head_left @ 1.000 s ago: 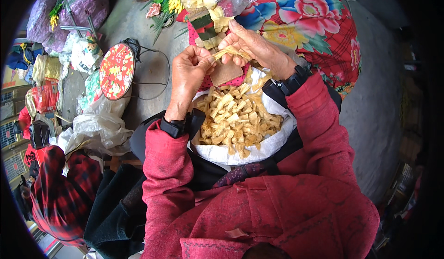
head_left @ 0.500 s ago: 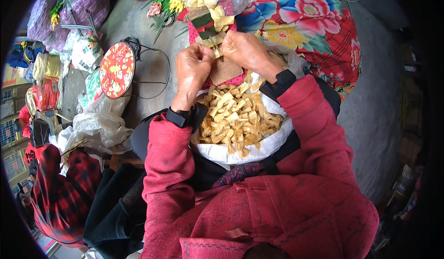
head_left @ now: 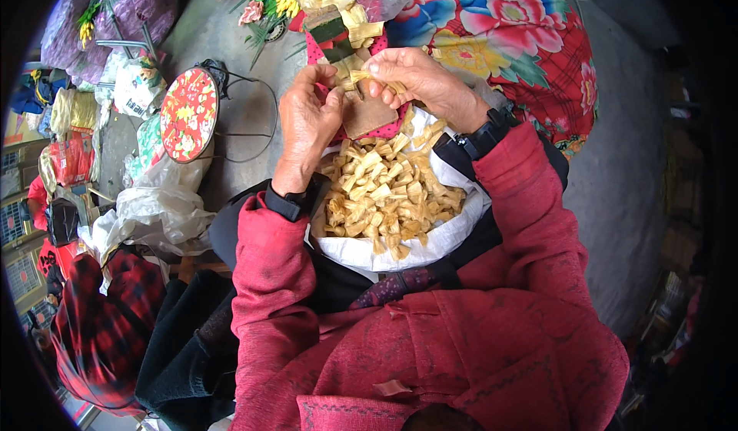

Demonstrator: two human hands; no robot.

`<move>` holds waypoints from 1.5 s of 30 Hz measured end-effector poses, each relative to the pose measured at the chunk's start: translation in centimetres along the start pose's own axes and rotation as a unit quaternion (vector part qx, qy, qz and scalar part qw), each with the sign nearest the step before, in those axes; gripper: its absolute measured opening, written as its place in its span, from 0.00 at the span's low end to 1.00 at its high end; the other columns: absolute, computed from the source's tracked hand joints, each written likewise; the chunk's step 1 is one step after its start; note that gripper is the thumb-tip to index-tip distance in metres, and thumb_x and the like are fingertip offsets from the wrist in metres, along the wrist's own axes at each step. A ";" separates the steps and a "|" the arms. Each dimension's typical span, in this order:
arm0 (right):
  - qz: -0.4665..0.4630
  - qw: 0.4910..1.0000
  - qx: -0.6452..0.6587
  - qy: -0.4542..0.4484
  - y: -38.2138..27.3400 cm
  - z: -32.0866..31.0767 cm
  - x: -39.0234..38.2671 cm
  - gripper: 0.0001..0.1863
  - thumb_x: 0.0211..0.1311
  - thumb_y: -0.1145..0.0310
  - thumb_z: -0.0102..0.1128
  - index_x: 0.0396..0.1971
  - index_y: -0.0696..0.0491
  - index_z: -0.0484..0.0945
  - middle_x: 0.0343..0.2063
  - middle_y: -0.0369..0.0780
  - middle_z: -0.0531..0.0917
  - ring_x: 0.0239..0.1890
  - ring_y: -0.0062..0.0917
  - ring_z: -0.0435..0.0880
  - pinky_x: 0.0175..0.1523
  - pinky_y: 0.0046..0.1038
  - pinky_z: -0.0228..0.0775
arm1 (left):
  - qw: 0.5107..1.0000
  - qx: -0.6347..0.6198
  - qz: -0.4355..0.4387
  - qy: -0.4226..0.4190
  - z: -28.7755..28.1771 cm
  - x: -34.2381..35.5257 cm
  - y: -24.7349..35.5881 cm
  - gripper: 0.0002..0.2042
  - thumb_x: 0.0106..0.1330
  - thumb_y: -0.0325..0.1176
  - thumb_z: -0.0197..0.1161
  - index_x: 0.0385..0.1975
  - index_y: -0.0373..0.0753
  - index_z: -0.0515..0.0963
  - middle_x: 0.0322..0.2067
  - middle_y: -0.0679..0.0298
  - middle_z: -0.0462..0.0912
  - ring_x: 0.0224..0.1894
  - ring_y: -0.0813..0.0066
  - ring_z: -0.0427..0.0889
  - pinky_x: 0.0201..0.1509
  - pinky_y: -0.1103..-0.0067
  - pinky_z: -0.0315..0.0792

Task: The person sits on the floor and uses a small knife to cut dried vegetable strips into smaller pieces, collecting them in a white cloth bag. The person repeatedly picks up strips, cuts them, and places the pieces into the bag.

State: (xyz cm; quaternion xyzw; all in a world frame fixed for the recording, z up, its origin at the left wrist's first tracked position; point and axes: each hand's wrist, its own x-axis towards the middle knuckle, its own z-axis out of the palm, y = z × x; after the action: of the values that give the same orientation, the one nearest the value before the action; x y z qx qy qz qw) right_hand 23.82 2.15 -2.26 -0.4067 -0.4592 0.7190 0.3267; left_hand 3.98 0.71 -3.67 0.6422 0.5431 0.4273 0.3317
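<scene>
R hand (head_left: 421, 76): fingers pinching a pale-yellow, pleated, dry-looking strip (head_left: 358, 75) above a flat brown rectangular board (head_left: 369, 117). L hand (head_left: 306, 116): fingers loosely parted, nothing visible btwn thumb & index. Handling tip: pinch at strip's middle w/ light pressure, since it's prob. brittle; L thumb near to steady the free end. White woven sack (head_left: 355, 254) w/ similar yellow pcs (head_left: 388, 189) sits nearer the body.

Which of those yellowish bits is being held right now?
The yellowish piece pinched in the right hand; the others lie unheld in the white sack or beyond it.
</scene>
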 end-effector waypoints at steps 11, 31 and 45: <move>-0.060 0.989 -0.057 -0.126 1.1 0.6 -1.2 0.15 0.69 0.62 0.55 0.49 0.55 0.72 0.28 0.35 0.80 0.22 0.11 0.75 0.28 0.11 0.68 | 0.976 0.010 0.027 -0.218 -1.9 -1.8 3.0 0.09 0.69 0.34 0.57 0.34 0.34 0.79 0.19 0.61 0.81 0.21 0.79 0.79 0.28 0.79 0.74; -0.070 0.965 -0.175 -0.182 0.6 1.5 -3.7 0.16 0.64 0.63 0.59 0.48 0.56 0.74 0.29 0.35 0.80 0.29 0.13 0.76 0.33 0.15 0.68 | 0.867 -0.145 -0.160 -0.449 -6.4 -3.7 4.5 0.16 0.70 0.42 0.57 0.27 0.36 0.78 0.20 0.73 0.74 0.22 0.90 0.66 0.25 0.89 0.59; -0.072 0.884 -0.451 -0.104 0.7 -2.1 -6.9 0.15 0.59 0.59 0.60 0.29 0.57 0.76 0.23 0.41 0.80 0.25 0.27 0.78 0.31 0.31 0.67 | 0.895 0.093 -0.106 -0.423 -8.5 -3.5 2.6 0.19 0.58 0.39 0.70 0.43 0.34 0.77 0.34 0.68 0.80 0.38 0.83 0.76 0.43 0.83 0.69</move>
State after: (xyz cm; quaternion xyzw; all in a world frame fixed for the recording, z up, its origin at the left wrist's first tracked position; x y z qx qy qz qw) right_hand 28.76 -3.07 -1.50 -0.3990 -0.7932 0.4469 0.1093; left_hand -2.79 -3.59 1.50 0.7290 0.4534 0.0245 0.5122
